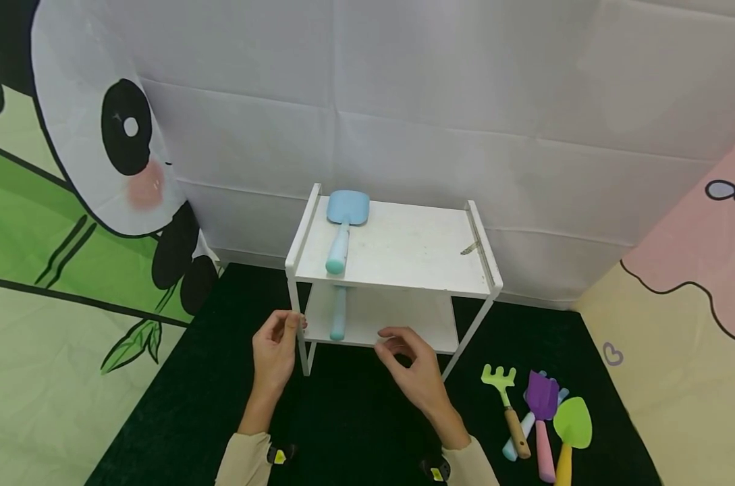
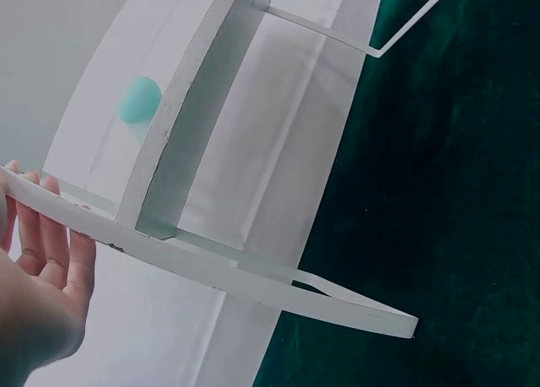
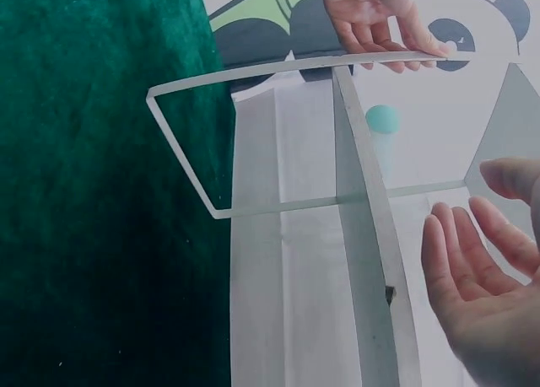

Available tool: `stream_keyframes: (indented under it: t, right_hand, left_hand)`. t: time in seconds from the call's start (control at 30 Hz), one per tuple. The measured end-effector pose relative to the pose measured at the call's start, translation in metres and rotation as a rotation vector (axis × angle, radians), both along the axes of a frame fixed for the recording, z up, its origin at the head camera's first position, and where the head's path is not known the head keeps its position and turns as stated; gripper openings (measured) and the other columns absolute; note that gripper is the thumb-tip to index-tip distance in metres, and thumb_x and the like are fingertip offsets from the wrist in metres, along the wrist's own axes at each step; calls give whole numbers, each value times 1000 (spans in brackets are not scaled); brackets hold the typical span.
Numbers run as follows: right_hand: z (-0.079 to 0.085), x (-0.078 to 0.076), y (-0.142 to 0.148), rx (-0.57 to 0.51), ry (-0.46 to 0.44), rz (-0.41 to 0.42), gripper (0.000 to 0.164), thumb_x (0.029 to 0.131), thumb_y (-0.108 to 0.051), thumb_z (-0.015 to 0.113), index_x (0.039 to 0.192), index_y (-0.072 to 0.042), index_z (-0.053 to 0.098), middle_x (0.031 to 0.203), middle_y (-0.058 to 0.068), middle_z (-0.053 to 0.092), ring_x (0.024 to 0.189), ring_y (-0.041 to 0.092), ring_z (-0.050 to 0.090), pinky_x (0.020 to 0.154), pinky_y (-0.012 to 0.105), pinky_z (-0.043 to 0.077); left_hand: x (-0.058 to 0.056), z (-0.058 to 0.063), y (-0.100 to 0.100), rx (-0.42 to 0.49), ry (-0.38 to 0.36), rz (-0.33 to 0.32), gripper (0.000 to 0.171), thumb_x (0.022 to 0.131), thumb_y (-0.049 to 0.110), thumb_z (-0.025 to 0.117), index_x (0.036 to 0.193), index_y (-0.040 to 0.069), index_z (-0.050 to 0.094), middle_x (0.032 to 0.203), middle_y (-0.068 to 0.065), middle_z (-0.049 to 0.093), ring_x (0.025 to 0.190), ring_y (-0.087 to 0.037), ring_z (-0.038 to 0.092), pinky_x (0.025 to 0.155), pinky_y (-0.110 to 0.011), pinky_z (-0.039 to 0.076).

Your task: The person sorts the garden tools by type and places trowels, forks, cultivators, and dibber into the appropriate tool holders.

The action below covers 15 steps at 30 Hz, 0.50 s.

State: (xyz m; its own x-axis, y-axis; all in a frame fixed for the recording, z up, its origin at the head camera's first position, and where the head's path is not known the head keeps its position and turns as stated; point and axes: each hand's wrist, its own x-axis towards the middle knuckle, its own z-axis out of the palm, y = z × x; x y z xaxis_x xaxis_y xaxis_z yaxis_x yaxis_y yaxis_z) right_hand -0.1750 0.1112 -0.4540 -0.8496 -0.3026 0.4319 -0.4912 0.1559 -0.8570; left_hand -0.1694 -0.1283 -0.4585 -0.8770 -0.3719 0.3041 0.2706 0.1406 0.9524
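Note:
A small white two-tier shelf [image 1: 416,250] stands before me. My left hand [image 1: 273,351] holds its front left leg [image 1: 293,297], thumb and fingers around the strip. In the left wrist view, the fingers [image 2: 55,235] reach behind that leg. My right hand [image 1: 412,371] hovers by the lower tier's front edge, fingers loosely bent, holding nothing. A light blue toy shovel [image 1: 347,208] lies on the upper tier, its handle pointing at me. On the lower tier lies another blue handle [image 1: 339,314]; its far end is hidden under the upper board.
On the dark green cloth [image 1: 355,425] at the right lie a green toy rake [image 1: 499,379], a purple shovel [image 1: 542,395] overlapping a blue-handled tool [image 1: 510,450], and a green trowel [image 1: 574,422]. A white fabric backdrop [image 1: 403,101] hangs close behind the shelf.

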Motion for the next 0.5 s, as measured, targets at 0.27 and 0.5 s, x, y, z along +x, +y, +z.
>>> stream_keyframes:
  t: [0.27, 0.5]
  right_hand:
    - [-6, 6, 11, -15, 32, 5, 25, 90, -1, 62, 114, 4, 58, 105, 19, 61, 87, 29, 61, 81, 34, 53]
    - [-11, 10, 22, 15, 30, -19, 26, 90, -2, 63, 115, 3, 58, 107, 16, 61, 88, 25, 61, 81, 34, 52]
  left_hand:
    - [0, 0, 0, 4, -8, 3, 26, 98, 23, 53, 98, -2, 61, 95, -13, 63, 89, -24, 62, 83, -20, 50]
    - [0, 0, 0, 17, -10, -6, 27, 98, 23, 53, 99, -3, 61, 96, -14, 63, 90, -23, 62, 83, -20, 50]
